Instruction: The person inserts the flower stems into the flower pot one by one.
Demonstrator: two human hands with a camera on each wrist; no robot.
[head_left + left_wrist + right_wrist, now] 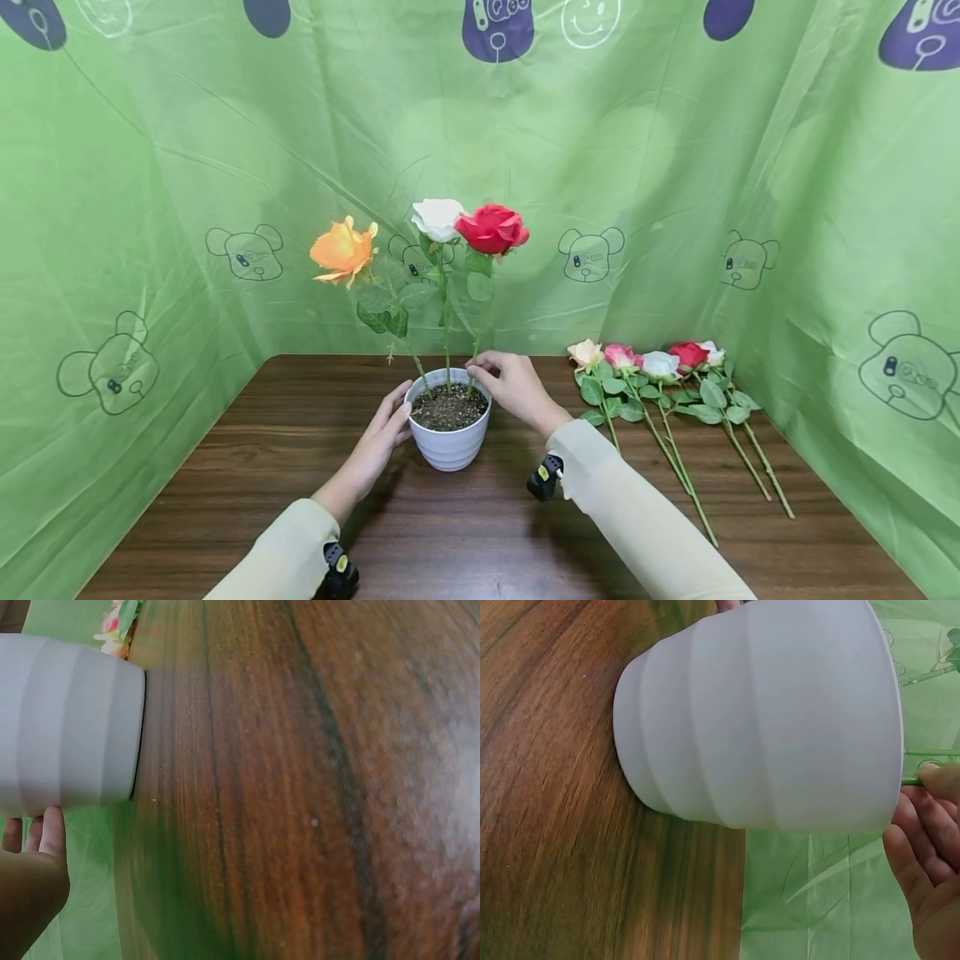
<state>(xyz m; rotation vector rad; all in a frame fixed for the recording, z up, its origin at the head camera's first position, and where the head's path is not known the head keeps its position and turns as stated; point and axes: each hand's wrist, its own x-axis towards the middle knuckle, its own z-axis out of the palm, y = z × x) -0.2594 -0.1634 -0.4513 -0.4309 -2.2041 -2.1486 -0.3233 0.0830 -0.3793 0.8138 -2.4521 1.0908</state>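
A white ribbed flowerpot (448, 446) filled with dark soil (450, 410) stands on the table. Three artificial roses rise from it: an orange rose (343, 252) leaning left, a white rose (438, 219) in the middle and a red rose (492, 229) at the right. My right hand (516, 385) pinches the red rose's stem low down, just above the pot's right rim; the right wrist view shows thumb and fingers on the green stem (911, 781). Against the pot's left side rests my left hand (381, 429), its fingers extended along the wall.
Several more roses lie on the right of the wooden table (300, 433): a cream rose (585, 354), a pink rose (622, 358), a white rose (661, 366), a red rose (688, 357) and another white one behind. Green printed curtains (480, 133) enclose the table's back and sides.
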